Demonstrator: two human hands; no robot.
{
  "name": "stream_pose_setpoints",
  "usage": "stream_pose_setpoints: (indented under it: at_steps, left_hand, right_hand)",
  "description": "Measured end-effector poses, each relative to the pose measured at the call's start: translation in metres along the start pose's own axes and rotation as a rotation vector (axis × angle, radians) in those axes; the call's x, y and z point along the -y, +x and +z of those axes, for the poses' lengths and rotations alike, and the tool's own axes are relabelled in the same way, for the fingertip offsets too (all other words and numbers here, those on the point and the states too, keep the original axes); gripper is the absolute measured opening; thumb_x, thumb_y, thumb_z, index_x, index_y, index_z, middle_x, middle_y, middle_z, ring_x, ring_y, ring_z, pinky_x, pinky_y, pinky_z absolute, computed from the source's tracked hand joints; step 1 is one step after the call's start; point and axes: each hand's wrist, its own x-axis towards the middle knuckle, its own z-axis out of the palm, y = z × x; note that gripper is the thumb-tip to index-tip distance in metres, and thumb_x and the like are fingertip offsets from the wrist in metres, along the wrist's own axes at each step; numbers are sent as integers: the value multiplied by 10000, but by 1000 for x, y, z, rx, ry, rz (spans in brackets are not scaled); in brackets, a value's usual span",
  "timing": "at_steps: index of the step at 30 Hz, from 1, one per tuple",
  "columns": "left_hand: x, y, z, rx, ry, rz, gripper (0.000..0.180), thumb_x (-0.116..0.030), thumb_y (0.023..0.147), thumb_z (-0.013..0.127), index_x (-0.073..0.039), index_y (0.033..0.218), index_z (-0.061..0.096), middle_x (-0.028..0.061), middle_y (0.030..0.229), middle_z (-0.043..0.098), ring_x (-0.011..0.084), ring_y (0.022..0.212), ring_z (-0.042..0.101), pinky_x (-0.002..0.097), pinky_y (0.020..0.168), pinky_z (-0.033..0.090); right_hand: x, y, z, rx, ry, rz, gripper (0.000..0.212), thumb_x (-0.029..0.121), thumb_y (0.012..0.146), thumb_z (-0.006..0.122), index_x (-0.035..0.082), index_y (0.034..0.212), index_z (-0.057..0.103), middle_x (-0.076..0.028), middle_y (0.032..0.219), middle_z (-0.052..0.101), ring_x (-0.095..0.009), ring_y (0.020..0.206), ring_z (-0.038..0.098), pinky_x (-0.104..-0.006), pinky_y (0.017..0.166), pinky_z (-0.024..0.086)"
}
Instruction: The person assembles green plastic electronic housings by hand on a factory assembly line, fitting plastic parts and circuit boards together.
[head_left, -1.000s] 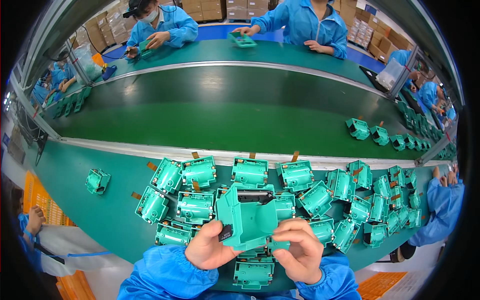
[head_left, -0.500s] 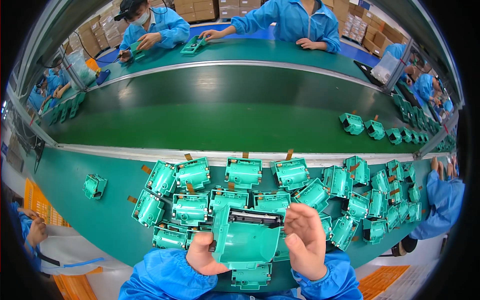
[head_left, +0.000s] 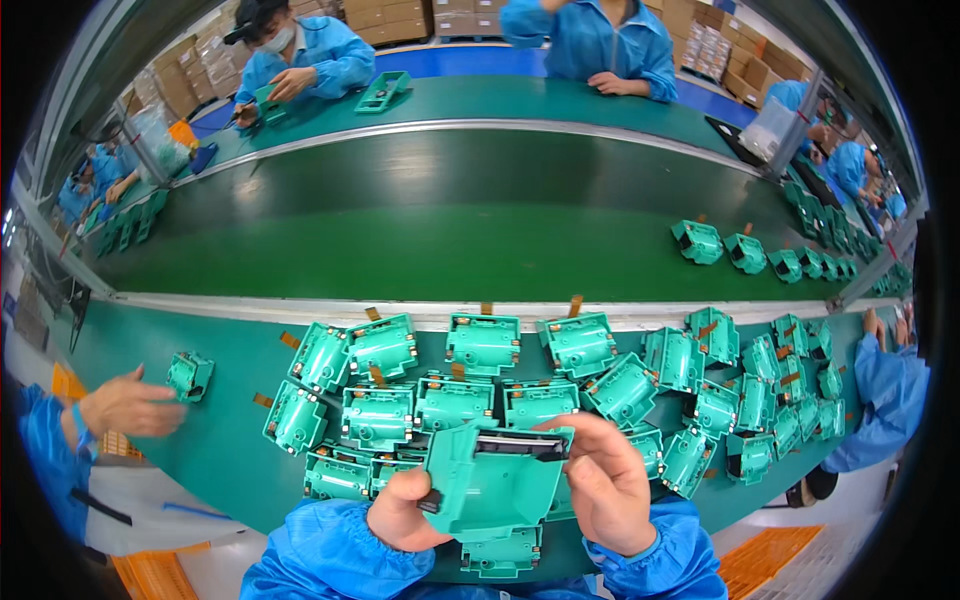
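A teal-green plastic housing with a black strip along its top edge is held up in front of me, above the table. My left hand is closed round its left side, the thumb near a small black piece there. At the upper right corner, my right hand has its fingers curled over the edge. Just below the held part, another green housing lies near the table's front. Behind it stand rows of similar housings, several with brown ribbon tabs.
A co-worker's hand reaches in at the left beside a lone housing. More housings sit on the green conveyor belt beyond a metal rail. Two people work across it, near a green frame part. Another sleeve is at the right.
My right fingers have come onto the housing's upper right corner, and the housing has tilted slightly. A co-worker's hand has reached in from the left. Across the belt, a person's hand has left the frame part.
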Motion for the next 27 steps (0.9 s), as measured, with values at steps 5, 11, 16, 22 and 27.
stream_pose_setpoints:
  at_steps: [5, 11, 16, 22, 27]
  left_hand:
    - [-30, -9, 64, -388, 908, 202, 883, -298, 647, 689, 52, 1297, 204, 133, 1336, 267, 227, 1209, 305, 348, 993, 230]
    - [-95, -67, 90, -1081, 2057, 836, 831, -307, 586, 721, -13, 1259, 333, 91, 1068, 482, 175, 990, 456, 276, 793, 380]
    - [-175, -140, 38, -1672, 2483, 565, 673, -235, 608, 672, -17, 1193, 419, 152, 903, 508, 268, 897, 499, 352, 783, 400]
    - [-215, -151, 6, -1833, 2602, 293, 610, -267, 660, 674, -19, 1170, 450, 197, 952, 507, 333, 937, 486, 380, 809, 394]
    - [-219, -34, 61, -896, 2727, 434, 565, -249, 704, 655, 22, 1154, 448, 214, 1073, 500, 340, 1001, 486, 372, 855, 383]
  right_hand:
    - [1, -3, -1, -124, 54, -44, 282, 132, 822, 513, -32, 1044, 457, -150, 946, 548, -212, 862, 533, -326, 773, 431]
    - [2, -5, -2, -88, -13, -67, 157, 108, 806, 530, -25, 884, 499, -146, 818, 562, -194, 740, 535, -305, 679, 428]
    - [5, -7, 4, -56, -27, -69, 136, 100, 800, 536, -22, 853, 506, -135, 774, 563, -187, 707, 534, -301, 654, 419]
    - [6, -8, 0, -53, -1, -43, 131, 68, 791, 541, -49, 848, 525, -137, 783, 572, -181, 724, 549, -292, 676, 430]
    - [5, -10, 3, 54, 2, 86, 99, -3, 811, 508, -34, 902, 535, -113, 859, 573, -161, 819, 555, -289, 735, 447]
